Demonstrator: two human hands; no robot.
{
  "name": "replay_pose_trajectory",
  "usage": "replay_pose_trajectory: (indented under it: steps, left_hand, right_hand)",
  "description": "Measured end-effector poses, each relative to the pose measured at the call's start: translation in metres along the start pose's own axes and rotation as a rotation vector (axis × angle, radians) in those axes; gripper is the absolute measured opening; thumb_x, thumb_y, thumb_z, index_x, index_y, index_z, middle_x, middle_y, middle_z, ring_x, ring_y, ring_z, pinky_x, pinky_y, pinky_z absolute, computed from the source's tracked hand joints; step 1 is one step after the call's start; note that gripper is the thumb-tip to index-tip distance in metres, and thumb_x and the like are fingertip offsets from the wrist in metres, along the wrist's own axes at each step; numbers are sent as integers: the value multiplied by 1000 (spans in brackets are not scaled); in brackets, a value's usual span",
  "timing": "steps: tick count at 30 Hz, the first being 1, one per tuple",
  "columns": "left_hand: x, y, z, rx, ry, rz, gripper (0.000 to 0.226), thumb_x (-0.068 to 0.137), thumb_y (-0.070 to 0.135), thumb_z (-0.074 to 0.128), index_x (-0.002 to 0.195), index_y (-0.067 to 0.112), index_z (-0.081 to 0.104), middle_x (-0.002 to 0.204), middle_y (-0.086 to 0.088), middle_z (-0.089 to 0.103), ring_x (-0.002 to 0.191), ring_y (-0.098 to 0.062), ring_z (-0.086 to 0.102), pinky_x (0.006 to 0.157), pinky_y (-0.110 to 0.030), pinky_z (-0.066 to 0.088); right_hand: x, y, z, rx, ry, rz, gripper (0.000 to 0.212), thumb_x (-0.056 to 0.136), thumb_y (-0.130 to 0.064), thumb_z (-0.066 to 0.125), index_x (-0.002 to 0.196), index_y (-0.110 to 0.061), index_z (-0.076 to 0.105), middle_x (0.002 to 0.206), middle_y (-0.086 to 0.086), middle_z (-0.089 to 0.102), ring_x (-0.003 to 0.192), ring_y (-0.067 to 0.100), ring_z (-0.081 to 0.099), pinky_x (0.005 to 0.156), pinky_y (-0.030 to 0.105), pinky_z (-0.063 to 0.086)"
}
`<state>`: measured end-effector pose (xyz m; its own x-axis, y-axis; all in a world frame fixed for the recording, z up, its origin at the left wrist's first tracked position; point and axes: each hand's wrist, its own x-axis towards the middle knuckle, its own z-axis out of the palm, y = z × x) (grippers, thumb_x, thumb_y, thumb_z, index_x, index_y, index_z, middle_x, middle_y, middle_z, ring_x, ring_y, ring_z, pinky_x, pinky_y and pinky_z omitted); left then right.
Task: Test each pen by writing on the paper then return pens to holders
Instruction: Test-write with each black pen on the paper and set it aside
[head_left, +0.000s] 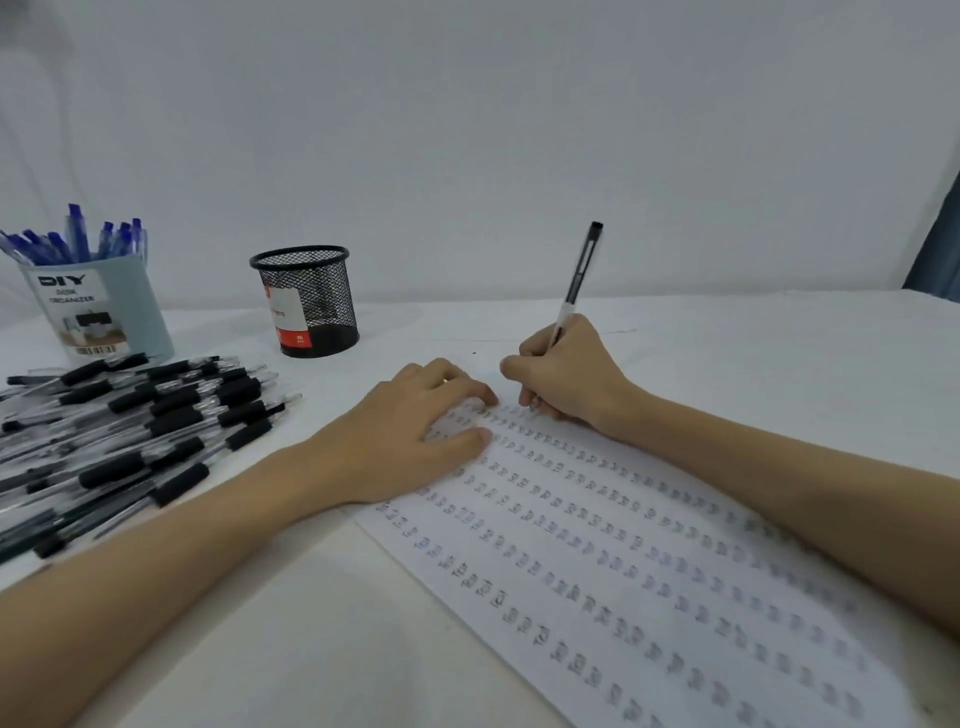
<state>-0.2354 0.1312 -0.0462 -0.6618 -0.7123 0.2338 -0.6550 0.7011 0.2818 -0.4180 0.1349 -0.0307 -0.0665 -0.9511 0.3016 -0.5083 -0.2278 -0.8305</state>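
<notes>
A sheet of paper (649, 571) covered in rows of small written marks lies slanted across the table. My right hand (566, 376) grips a black pen (579, 280) upright, its tip down at the paper's far end. My left hand (410, 434) rests flat on the paper's upper left part, fingers spread. A heap of several black pens (130, 421) lies at the left. Behind it stands a light blue holder (104, 312) with several blue pens (78, 241). A black mesh holder (306, 301) stands at the back centre; its inside is hidden.
The table is covered in white cloth (779, 364) and backed by a plain white wall. A dark curtain edge (940, 249) shows at the far right.
</notes>
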Motion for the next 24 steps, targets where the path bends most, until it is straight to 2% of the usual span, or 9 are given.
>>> replay_pose_trajectory:
  steps: [5,9,16,21,24]
  left_hand:
    - [3,-6,3,-39,-7,4,58,74,70,25,122,45,45,122,24,41,109,2,40,98,-26,33]
    - [3,-8,3,-45,-13,9,56,74,70,26,121,46,45,123,25,41,110,4,39,100,-27,33]
    - [3,-8,3,-52,-17,-1,58,73,72,26,122,47,45,120,25,41,108,7,39,100,-28,33]
    - [3,-7,3,-56,-21,-15,58,72,72,27,121,47,45,120,24,41,107,7,38,99,-29,32]
    - [3,-7,3,-55,-25,-21,58,72,72,26,122,47,45,120,23,41,108,5,39,99,-30,32]
  right_hand:
    - [0,0,-2,-10,-76,-23,40,75,6,53,43,-8,33,49,13,45,24,4,40,32,14,24]
    - [1,2,-2,3,-75,-29,44,74,6,53,38,-10,32,33,1,46,25,9,35,31,12,24]
    - [-2,0,-2,-5,-100,-53,47,74,6,52,34,-10,35,32,-1,47,23,6,34,30,12,25]
    - [-3,-1,-1,-51,-91,-72,43,76,6,52,39,-7,36,39,8,48,23,5,37,31,12,27]
    - [-3,-1,0,-57,-66,-78,43,76,6,52,39,-7,35,37,7,47,23,5,37,30,12,27]
